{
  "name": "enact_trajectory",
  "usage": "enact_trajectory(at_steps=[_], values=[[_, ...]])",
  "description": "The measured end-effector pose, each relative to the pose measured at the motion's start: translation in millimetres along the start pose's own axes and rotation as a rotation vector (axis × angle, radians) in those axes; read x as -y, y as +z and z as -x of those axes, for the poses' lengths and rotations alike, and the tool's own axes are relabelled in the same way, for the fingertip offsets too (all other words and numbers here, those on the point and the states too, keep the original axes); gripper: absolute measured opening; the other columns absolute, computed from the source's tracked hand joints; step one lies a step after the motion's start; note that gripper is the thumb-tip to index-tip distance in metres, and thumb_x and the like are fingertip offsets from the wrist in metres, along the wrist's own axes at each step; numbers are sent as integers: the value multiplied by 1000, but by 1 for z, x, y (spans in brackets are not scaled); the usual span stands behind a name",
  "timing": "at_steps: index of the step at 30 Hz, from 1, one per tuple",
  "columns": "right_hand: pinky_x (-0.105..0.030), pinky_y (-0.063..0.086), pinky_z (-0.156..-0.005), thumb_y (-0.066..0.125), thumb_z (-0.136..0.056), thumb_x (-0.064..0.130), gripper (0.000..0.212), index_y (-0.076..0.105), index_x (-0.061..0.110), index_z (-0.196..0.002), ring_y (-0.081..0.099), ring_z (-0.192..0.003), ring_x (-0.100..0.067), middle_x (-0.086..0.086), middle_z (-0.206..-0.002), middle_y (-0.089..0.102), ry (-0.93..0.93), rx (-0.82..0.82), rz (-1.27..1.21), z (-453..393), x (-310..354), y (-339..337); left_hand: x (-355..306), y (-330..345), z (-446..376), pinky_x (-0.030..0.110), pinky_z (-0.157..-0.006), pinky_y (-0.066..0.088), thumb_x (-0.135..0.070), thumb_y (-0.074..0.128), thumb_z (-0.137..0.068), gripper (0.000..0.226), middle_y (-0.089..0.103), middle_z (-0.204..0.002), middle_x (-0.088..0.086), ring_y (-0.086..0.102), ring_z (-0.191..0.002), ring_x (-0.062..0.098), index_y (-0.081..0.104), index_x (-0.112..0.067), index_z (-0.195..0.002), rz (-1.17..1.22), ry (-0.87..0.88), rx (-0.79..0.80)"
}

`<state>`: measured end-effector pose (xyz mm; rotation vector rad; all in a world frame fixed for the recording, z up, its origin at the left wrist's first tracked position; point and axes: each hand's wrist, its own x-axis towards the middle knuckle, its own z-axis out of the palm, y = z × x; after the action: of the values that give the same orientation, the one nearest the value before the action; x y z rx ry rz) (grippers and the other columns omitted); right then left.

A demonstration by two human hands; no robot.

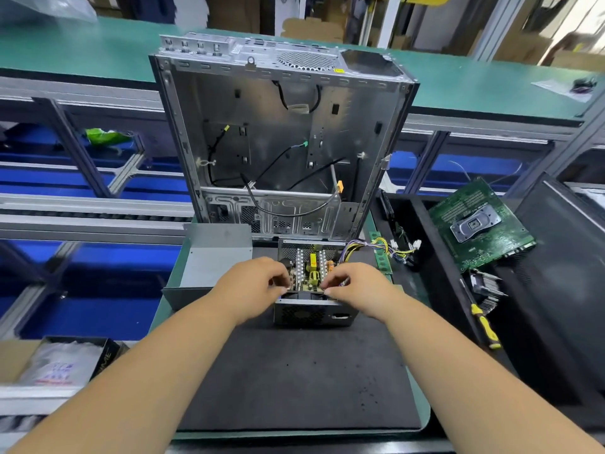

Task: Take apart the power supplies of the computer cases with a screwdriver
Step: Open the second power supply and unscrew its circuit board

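An open power supply (314,314) sits on the black mat (294,381), its lid off and its circuit board with yellow parts and heat sinks exposed. My left hand (252,283) and my right hand (353,286) curl over its near edge, fingertips pinching the black fan just inside the housing. The supply's grey cover (212,253) lies to the left. A bundle of coloured wires (386,250) trails from the supply to the right. The yellow-handled screwdriver (484,322) lies off to the right, away from both hands.
An emptied computer case (278,142) stands open right behind the supply. A green motherboard (481,224) rests in a black tray at the right, a memory stick (379,257) beside the wires. A box with a plastic bag (59,362) is at the lower left.
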<state>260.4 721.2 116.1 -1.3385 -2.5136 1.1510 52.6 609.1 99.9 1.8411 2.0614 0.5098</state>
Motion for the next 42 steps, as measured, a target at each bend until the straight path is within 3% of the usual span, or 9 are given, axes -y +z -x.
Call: enact_trajectory(at_steps=[10, 16, 20, 25, 28, 32, 35, 38, 42], values=[[-7, 35, -46, 71, -90, 18, 16, 71, 30, -80, 53, -50, 8, 16, -67, 62, -19, -51, 54, -9, -3, 15, 1, 11, -5, 27, -76, 45, -34, 66, -91, 5, 66, -96, -14, 59, -92, 13, 69, -38, -93, -21, -130, -35], [-9, 37, -62, 69, -93, 23, 15, 70, 34, -83, 57, -78, 1, 20, -83, 62, -54, -103, 93, -6, -5, 21, -2, 14, -5, 27, -72, 42, -30, 62, -94, 6, 56, -86, -16, 58, -89, 14, 66, -33, -93, -15, -121, -45], [-22, 47, -70, 69, -92, 19, 28, 63, 40, -74, 60, -77, -2, 17, -86, 65, -69, -202, -29, -4, -6, 17, -8, 6, -3, 30, -74, 47, -26, 59, -96, 14, 60, -90, -14, 57, -86, 12, 59, -36, -86, 64, -111, -105], [-12, 46, -62, 68, -92, 14, 24, 69, 34, -80, 62, -68, 2, 10, -85, 69, -53, -260, -260, -6, -3, 1, -20, -9, -4, 12, -70, 40, -32, 60, -95, 9, 59, -92, -16, 54, -83, -3, 60, -37, -88, 341, -80, -195], [-33, 58, -78, 67, -94, 10, 18, 72, 25, -86, 67, -76, -15, -2, -85, 70, -22, -266, -415, -7, -2, -7, -26, -12, -2, 6, -70, 42, -38, 67, -91, 11, 64, -91, -22, 58, -83, -5, 60, -47, -91, 575, -121, -161], [-25, 59, -78, 65, -95, 8, 22, 71, 26, -83, 66, -67, -4, 12, -71, 67, -11, -263, -496, -11, -5, -14, -26, -6, -6, 8, -70, 42, -32, 69, -91, 27, 67, -89, -22, 59, -80, -7, 59, -56, -87, 607, -179, -173], [-21, 58, -72, 59, -98, 7, 23, 71, 23, -86, 67, -70, -8, 9, -75, 69, -16, -196, -533, -11, -9, -15, -27, -4, -10, 8, -70, 44, -25, 71, -90, 31, 70, -84, -17, 61, -74, -2, 65, -54, -81, 652, -207, -221], [-20, 52, -69, 50, -101, 6, 27, 68, 23, -89, 66, -75, -11, 0, -86, 68, 37, -166, -462, -8, -25, -16, -28, -1, -13, 20, -77, 51, -24, 73, -89, 23, 72, -85, -9, 64, -79, 13, 66, -45, -82, 614, -226, -229], [-27, 49, -77, 65, -91, 6, 20, 69, 26, -88, 63, -81, -15, 8, -86, 67, 140, -98, -139, -8, -57, -12, -28, 0, -18, 18, -74, 48, -28, 70, -91, 21, 70, -86, -14, 61, -75, 3, 63, -47, -85, 587, -269, -271]])
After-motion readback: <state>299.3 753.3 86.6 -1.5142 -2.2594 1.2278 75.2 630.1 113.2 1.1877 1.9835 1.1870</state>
